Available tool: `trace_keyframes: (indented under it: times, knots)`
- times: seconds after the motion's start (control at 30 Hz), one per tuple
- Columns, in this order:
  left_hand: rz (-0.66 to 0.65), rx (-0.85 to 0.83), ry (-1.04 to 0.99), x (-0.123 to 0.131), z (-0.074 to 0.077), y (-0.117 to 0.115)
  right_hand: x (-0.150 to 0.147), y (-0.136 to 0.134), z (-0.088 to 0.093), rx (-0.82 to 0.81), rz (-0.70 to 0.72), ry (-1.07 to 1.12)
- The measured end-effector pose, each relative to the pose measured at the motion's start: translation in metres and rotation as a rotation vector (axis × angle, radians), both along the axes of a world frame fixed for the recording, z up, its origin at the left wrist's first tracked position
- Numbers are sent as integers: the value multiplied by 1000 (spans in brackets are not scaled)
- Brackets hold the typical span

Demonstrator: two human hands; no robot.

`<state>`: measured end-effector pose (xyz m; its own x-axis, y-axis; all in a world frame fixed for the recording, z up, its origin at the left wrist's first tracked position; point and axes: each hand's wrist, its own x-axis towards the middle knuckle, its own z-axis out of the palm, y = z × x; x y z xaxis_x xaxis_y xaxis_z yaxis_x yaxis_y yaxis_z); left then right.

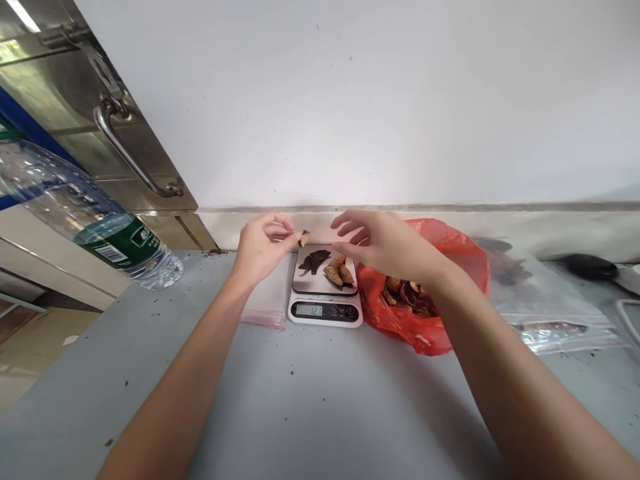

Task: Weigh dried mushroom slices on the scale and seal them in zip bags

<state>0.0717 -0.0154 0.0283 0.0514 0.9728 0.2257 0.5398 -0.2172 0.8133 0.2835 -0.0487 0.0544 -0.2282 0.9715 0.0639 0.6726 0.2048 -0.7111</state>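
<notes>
Between the fingertips of my left hand (267,248) is a small piece of dried peel (303,238), held above the back left of a white digital kitchen scale (295,312). My right hand (375,241) hovers over the scale's right side, its fingers apart and apparently holding nothing. Dark dried pieces (315,261) and brown curled peel pieces (339,272) lie on the weighing plate. The scale's display (310,310) seems to read 12.1. Just right of it, partly behind my right forearm, sits a red plastic bag (425,337) with more dried peel pieces (406,295) inside.
Clear zip bags (265,308) lie left of the scale. A large water bottle (115,233) stands tilted in view at left. Further right are a clear zip bag (555,333) and a black object (590,267). A white wall (350,120) rises behind the grey tabletop (280,413).
</notes>
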Motion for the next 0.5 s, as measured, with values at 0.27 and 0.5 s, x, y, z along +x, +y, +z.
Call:
trace_keyframes:
  times: [0.27,0.5]
  knots:
    - [-223,-128,-323,22,17,-18,0,-3,14,-238,22,483]
    - [-153,-60,131,10,10,-10,33,-15,40,-151,-44,55]
